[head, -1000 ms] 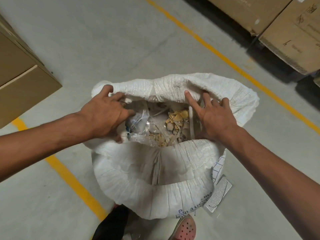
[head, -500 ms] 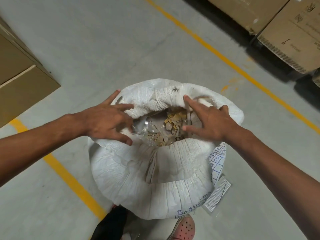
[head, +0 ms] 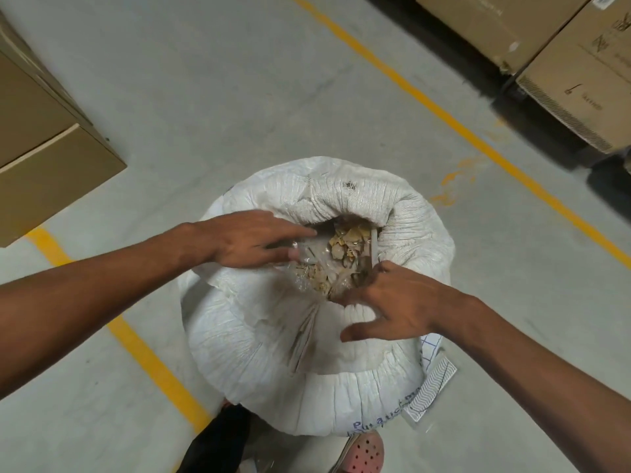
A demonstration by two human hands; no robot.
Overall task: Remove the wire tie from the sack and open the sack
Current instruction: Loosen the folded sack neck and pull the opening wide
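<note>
White woven sack (head: 317, 353) stands upright on the grey concrete floor (head: 211, 97), directly in front of the person, between two yellow floor lines (head: 440, 107). Mouth of the sack is open, rim rolled down into a thick collar. No wire tie can be made out around the neck.

Contents visible through the opening: tan scrap pieces (head: 345, 244) mixed with clear plastic film (head: 307, 257); a pale strip (head: 374, 245) stands against the right inner side.

Left hand (head: 249, 240): reaches over the left rim, palm down, fingers extended and flat, tips over the opening above the plastic film. Not closed on anything.

Right hand (head: 396, 302): over the near right rim. Thumb spread out across the collar; index and middle fingertips curl at the edge of the opening. Cannot tell whether they pinch the fabric or only touch it.

Blue handwriting (head: 386, 414) on the near lower side of the sack; a clear sleeve with a printed label (head: 432, 387) hangs at its lower right.

Surroundings: cardboard boxes (head: 44, 158) at far left, more cartons (head: 580, 70) at upper right, all well apart from the sack. A pink perforated clog (head: 365, 454) and a dark trouser leg (head: 218, 442) show just below the sack.
</note>
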